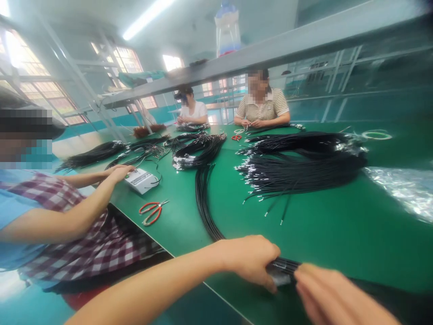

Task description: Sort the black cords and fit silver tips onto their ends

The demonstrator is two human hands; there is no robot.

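Observation:
A bundle of black cables (207,208) curves toward me over the green table. My left hand (250,257) is closed around this bundle near the table's front edge. Beside it, my right hand (333,293) is slightly blurred, its fingers pressed together over the same bundle; their tips are partly hidden. Between my hands, a shiny clear piece (280,275), which looks like tape or film, lies against the cables. The bundle runs on to the right, behind my right hand, into a dark blurred area.
Large piles of black cables (304,171) with bare metal ends lie on the green table (324,234). Red-handled pliers (154,212) and a white box (142,180) lie left. Clear plastic (402,189) lies right. A person (67,212) works at left; two others sit across.

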